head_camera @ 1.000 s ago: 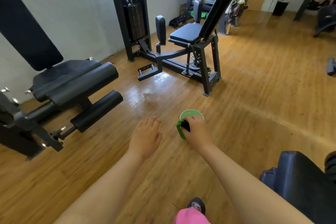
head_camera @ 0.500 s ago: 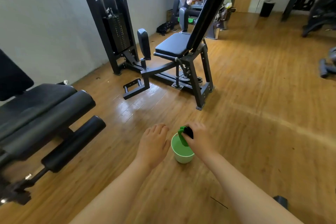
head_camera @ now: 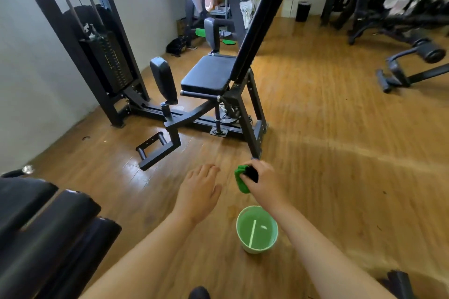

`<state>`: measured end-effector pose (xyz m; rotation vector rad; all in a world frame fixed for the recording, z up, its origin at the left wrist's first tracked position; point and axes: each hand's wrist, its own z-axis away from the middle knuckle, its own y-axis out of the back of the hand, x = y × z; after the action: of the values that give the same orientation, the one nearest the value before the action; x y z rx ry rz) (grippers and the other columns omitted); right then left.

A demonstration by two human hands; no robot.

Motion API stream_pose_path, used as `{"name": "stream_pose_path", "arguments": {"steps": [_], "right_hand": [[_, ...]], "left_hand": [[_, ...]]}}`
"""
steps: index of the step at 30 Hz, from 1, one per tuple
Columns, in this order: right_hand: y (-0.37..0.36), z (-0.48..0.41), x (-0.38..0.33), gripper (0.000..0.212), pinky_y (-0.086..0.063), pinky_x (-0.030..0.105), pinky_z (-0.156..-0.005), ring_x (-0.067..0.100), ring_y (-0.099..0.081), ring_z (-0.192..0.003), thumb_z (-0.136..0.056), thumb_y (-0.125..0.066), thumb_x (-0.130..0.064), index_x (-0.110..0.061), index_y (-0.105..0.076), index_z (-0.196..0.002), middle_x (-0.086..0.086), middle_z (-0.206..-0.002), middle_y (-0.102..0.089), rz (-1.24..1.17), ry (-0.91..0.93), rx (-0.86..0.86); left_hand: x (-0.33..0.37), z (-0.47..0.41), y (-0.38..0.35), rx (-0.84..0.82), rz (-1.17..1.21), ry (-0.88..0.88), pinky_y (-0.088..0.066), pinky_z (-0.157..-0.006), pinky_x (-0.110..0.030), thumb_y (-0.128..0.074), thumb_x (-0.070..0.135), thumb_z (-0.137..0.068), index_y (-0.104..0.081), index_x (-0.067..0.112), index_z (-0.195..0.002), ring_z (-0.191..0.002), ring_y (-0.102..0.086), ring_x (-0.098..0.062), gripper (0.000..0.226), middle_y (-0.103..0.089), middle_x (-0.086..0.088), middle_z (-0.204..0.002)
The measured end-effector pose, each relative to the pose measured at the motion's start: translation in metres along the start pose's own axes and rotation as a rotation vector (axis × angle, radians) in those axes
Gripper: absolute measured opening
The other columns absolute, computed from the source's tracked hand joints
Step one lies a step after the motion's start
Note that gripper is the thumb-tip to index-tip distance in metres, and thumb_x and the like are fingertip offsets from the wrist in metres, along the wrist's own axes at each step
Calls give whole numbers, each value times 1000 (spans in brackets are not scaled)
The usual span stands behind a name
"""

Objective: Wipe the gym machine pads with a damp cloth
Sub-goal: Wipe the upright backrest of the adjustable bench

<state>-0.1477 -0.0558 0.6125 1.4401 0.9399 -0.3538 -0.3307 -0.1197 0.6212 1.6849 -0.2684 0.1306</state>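
- Gripping a bunched green and black cloth (head_camera: 240, 181), the right hand (head_camera: 263, 182) has its fingers curled round the fabric and holds it in the air above the wooden plank floor (head_camera: 340, 153)
- Left hand (head_camera: 199, 192): palm down, fingers straight and slightly spread, holding nothing; it is near the cloth but apart from it
- Small round pale green plastic tub (head_camera: 257, 249): upright on the floor under the right forearm, nearer the viewer than the cloth, which hangs clear of it
- Black steel gym machine beyond the hands: flat black padded seat (head_camera: 206, 75), long black padded backrest (head_camera: 264, 17) tilted behind it, and an upright black side pad (head_camera: 164, 80) left of the seat; the cloth is well apart from all three
- Black weight stack (head_camera: 109, 60): set in a tall frame by the grey wall
- Black cylindrical roller pads (head_camera: 48, 226): lower left foreground, on another machine
- Dark rack and bench at upper right: blurred
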Motion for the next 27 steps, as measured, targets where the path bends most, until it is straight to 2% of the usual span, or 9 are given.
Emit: {"name": "stream_pose_path", "arguments": {"steps": [5, 8, 12, 15, 18, 20, 24, 27], "right_hand": [[-38, -62, -56, 20, -39, 16, -81, 10, -51, -97, -88, -66, -24, -25, -63, -107, -6, -101, -59, -81, 4, 60], [-43, -93, -67, 20, -46, 24, -84, 8, -53, -97, -88, -67, -23, -27, -62, -107, -9, -100, -58, -110, -8, 96], [-39, -138, -69, 18, -48, 26, -83, 6, -54, -97, -89, -66, -20, -27, -62, -105, -10, -100, -59, -142, -33, 159], [-41, -173, -70, 18, -46, 24, -80, 3, -53, -96, -91, -64, -18, -31, -58, -102, -12, -99, -58, -201, -67, 204], [-54, -221, -68, 15, -51, 31, -79, 7, -55, -96, -91, -63, -20, -31, -58, -101, -10, -101, -58, -237, -84, 219], [-61, -256, -67, 16, -53, 34, -79, 8, -55, -98, -91, -64, -21, -31, -59, -102, -10, -102, -58, -260, -71, 225], [-57, -330, -61, 21, -48, 24, -86, 4, -53, -101, -89, -66, -21, -33, -58, -105, -9, -104, -60, -202, -13, 218], [-40, -385, -52, 21, -48, 22, -85, -1, -52, -99, -89, -65, -23, -36, -56, -104, -14, -102, -59, -153, 3, 244]], "left_hand": [[-92, -52, 33, 45, 4, 10, -35, -106, -35, -50, 33, -95, -52, 20, -131, -127, -46, -19, 38, -48, 3, -139], [-114, -78, 41, 61, 45, 11, -33, -109, -35, -52, 32, -96, -52, 18, -133, -129, -45, -19, 39, -49, 1, -139], [-138, -110, 43, 104, 79, -18, -35, -108, -35, -55, 32, -93, -56, 15, -130, -127, -49, -20, 40, -55, -1, -133], [-157, -137, 46, 164, 93, -32, -45, -99, -39, -65, 25, -87, -60, 13, -123, -117, -58, -23, 39, -61, -3, -124], [-180, -174, 50, 201, 109, -34, -49, -91, -38, -72, 19, -82, -60, 13, -118, -109, -61, -23, 37, -63, -3, -118], [-192, -209, 54, 183, 127, -33, -46, -94, -36, -67, 19, -87, -58, 14, -121, -113, -57, -23, 36, -60, -3, -122], [-199, -293, 57, 135, 183, -10, -35, -107, -35, -55, 26, -94, -48, 15, -136, -130, -42, -20, 43, -48, -2, -138], [-199, -353, 56, 129, 221, -29, -32, -111, -34, -53, 30, -95, -45, 18, -137, -132, -38, -16, 44, -45, 2, -141]]}}
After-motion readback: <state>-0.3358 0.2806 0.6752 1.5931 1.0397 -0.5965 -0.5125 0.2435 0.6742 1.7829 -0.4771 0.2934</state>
